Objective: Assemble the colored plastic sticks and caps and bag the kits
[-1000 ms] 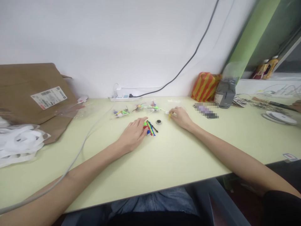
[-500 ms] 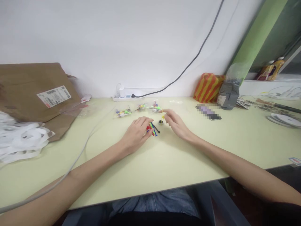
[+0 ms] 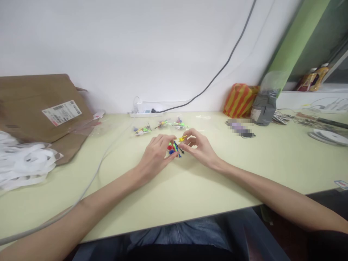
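My right fingers [image 3: 192, 132] pinch a yellow piece [image 3: 181, 139]. Coloured pieces [image 3: 176, 146] sit between my left fingers [image 3: 166, 139]; whether gripped, I can't tell.

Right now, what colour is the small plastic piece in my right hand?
Yellow; the small plastic piece in your right hand shows best in the head view.

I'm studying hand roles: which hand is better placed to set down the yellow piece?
Probably the right hand: it holds the yellow piece close to the coloured pieces, while the left hand curves around those.
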Demonstrator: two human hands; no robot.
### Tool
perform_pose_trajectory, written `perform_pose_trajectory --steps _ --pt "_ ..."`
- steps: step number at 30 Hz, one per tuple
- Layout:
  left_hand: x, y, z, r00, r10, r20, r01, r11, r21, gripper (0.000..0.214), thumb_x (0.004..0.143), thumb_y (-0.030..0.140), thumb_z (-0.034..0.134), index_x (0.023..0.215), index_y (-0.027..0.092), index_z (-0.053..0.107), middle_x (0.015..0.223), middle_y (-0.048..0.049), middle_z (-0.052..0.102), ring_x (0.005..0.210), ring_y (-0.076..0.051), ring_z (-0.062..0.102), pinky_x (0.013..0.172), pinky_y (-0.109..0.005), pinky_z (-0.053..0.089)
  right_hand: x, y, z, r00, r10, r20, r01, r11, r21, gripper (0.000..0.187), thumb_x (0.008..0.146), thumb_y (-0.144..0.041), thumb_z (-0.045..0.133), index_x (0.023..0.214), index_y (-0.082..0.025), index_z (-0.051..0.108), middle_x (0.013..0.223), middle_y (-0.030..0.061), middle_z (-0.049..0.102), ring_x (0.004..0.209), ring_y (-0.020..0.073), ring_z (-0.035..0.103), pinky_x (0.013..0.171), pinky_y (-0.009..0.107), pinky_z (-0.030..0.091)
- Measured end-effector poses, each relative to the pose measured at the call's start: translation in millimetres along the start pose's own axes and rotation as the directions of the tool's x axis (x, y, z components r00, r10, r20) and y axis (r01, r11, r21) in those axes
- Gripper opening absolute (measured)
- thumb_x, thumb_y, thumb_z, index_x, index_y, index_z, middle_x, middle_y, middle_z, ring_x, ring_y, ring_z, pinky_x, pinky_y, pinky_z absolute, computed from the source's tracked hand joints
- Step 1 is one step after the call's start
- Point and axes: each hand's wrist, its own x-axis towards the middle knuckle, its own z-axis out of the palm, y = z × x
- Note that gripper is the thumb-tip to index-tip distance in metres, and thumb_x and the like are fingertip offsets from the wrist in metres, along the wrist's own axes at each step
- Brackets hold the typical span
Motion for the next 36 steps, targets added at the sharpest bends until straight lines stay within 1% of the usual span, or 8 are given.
perform_pose_trajectory --steps 4,11,15,18,20,25,31,36 --pt "-1 3 1.0 1.000 0.009 -0.011 -0.010 1.000 -0.021 0.028 0.093 0.029 0.062 0.117 0.021 0.048 0.108 -0.0072 0.063 0.098 -0.023 0.059 0.086 -0.037 0.047 -2 0 3 0.998 0.067 0.019 -0.069 0.993 0.093 0.038 0.079 -0.049 0.077 0.095 -0.022 0.055 0.093 0.0024 0.065 0.070 0.0162 0.068 0.047 0.025 0.052" --pt "3 6 -4.3 0.999 0.042 0.028 -0.041 0.998 -0.053 0.008 0.100 0.027 0.051 0.104 0.021 0.056 0.095 -0.0047 0.068 0.096 -0.022 0.061 0.083 -0.037 0.045 -6 -7 6 0.984 0.014 0.179 -0.026 0.998 0.065 0.030 0.090 -0.049 0.066 0.090 -0.020 0.068 0.079 0.0043 0.070 0.071 0.0179 0.068 0.055 0.029 0.055" --pt "0 4 -2.3 0.999 -0.037 0.001 0.037 0.988 -0.151 0.020 0.099 0.022 0.051 0.118 0.023 0.054 0.103 -0.0053 0.066 0.094 -0.020 0.061 0.084 -0.037 0.048 -3 -8 3 0.994 -0.068 0.084 0.076 0.993 -0.092 0.024 0.090 -0.044 0.067 0.101 -0.023 0.065 0.101 0.0064 0.070 0.092 0.0199 0.068 0.072 0.033 0.056" --pt "-1 5 0.5 0.998 -0.052 -0.026 0.044 0.971 -0.236 0.031 0.097 0.024 0.056 0.127 0.026 0.048 0.105 -0.0046 0.062 0.090 -0.018 0.060 0.080 -0.033 0.050 -2 -8 3 0.985 -0.108 0.132 0.124 0.985 -0.119 0.029 0.091 -0.038 0.066 0.116 -0.025 0.059 0.114 0.0070 0.069 0.107 0.0213 0.065 0.089 0.038 0.054" --pt "-2 6 1.0 0.999 -0.040 -0.027 0.031 0.964 -0.264 0.028 0.096 0.023 0.057 0.123 0.025 0.048 0.101 -0.0034 0.059 0.088 -0.016 0.059 0.079 -0.032 0.050 -3 -8 3 0.979 -0.114 0.168 0.135 0.984 -0.117 0.027 0.094 -0.033 0.062 0.120 -0.026 0.056 0.113 0.0059 0.069 0.105 0.0205 0.066 0.092 0.039 0.052" --pt "-1 10 -1.3 0.997 -0.073 -0.026 0.062 0.954 -0.293 0.016 0.095 0.021 0.058 0.107 0.023 0.048 0.097 -0.0018 0.056 0.087 -0.016 0.056 0.080 -0.031 0.049 -5 -9 5 0.977 -0.129 0.170 0.155 0.976 -0.151 0.008 0.095 -0.032 0.059 0.097 -0.024 0.059 0.092 0.0025 0.069 0.087 0.0186 0.064 0.086 0.037 0.051" --pt "2 5 -2.7 0.998 -0.046 0.043 0.054 0.974 -0.220 0.010 0.094 0.028 0.060 0.102 0.022 0.056 0.098 -0.0046 0.061 0.091 -0.020 0.058 0.081 -0.036 0.048 -4 -7 2 0.973 -0.090 0.214 0.117 0.986 -0.120 0.016 0.098 -0.035 0.052 0.089 -0.023 0.055 0.087 0.0025 0.065 0.082 0.0177 0.060 0.078 0.033 0.050" --pt "3 3 -3.2 0.994 0.009 0.105 0.014 0.975 -0.223 0.009 0.097 0.030 0.054 0.099 0.021 0.055 0.092 -0.0037 0.059 0.086 -0.019 0.057 0.078 -0.034 0.047 -4 -11 1 0.963 -0.043 0.266 0.061 0.996 -0.060 0.020 0.099 -0.039 0.051 0.087 -0.023 0.051 0.086 0.0022 0.064 0.082 0.0178 0.059 0.077 0.033 0.048"
